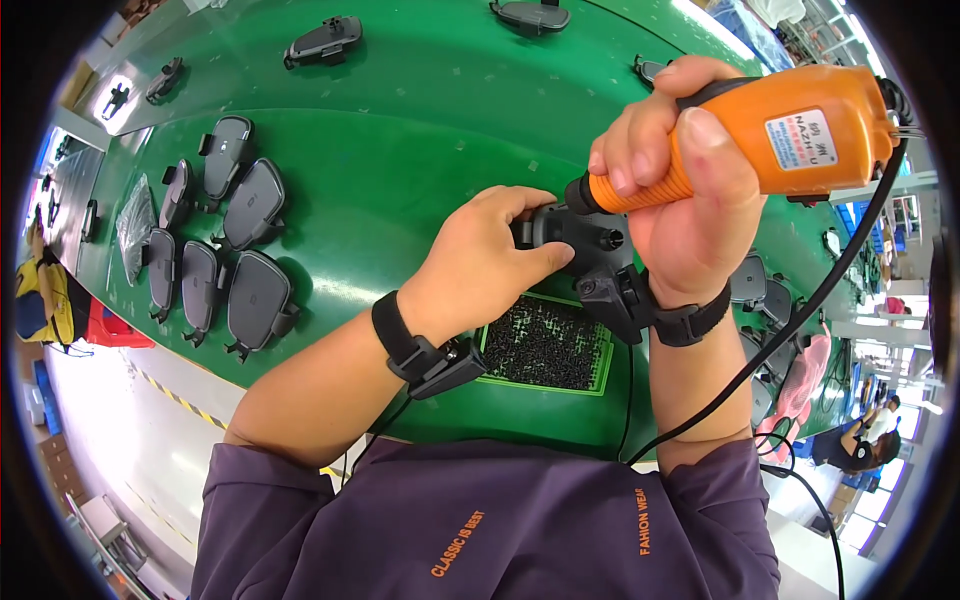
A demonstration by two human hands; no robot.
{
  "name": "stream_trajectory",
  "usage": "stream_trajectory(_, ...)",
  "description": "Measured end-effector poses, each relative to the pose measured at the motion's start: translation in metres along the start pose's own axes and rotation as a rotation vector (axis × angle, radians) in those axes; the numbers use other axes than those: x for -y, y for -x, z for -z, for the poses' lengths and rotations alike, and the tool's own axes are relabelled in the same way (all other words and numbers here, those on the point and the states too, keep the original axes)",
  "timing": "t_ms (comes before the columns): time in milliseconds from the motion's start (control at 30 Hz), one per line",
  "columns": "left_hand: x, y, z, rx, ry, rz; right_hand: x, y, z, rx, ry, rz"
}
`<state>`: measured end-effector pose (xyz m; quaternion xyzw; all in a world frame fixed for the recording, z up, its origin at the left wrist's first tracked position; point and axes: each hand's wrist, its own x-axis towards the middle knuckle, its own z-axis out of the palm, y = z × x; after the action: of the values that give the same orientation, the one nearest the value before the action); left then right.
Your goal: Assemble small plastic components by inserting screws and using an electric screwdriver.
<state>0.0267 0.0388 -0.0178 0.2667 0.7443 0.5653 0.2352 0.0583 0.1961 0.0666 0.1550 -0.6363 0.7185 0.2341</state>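
Observation:
My left hand (478, 252) grips a black plastic car phone mount (592, 243), thumb on its near side and fingers over the far side. A round knob-like post stands up on the mount. In my right hand (690, 190) is an orange electric screwdriver (735, 135), fingers wrapped round its body. Its black nose (578, 196) points left and down, over the mount's upper left part. Whether the bit touches the mount is hidden. Just below the mount lies a green-rimmed tray (602, 385) filled with small black pieces, likely screws.
Several dark phone mounts (258, 300) lie at the left of the green table (380, 230), beside a clear plastic bag (135, 230). More mounts (325, 42) sit at the back and right. A black cord (770, 350) runs from the screwdriver past my right forearm. Small black devices are strapped to both wrists.

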Motion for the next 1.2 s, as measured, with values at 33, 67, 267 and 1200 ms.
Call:
stream_trajectory(33,0.001,0.000,0.000,-0.008,0.021,0.004,-0.002,0.001,0.000,-0.005,0.009,-0.017)
stream_trajectory(67,0.002,0.000,-0.001,-0.013,0.041,0.006,-0.003,0.001,0.000,-0.012,0.021,-0.033)
stream_trajectory(267,-0.001,0.001,-0.001,-0.024,0.060,0.015,-0.005,0.002,-0.007,-0.048,0.042,-0.055)
stream_trajectory(1200,0.000,0.000,0.001,-0.038,0.001,-0.015,-0.014,0.005,-0.010,-0.077,0.024,-0.157)
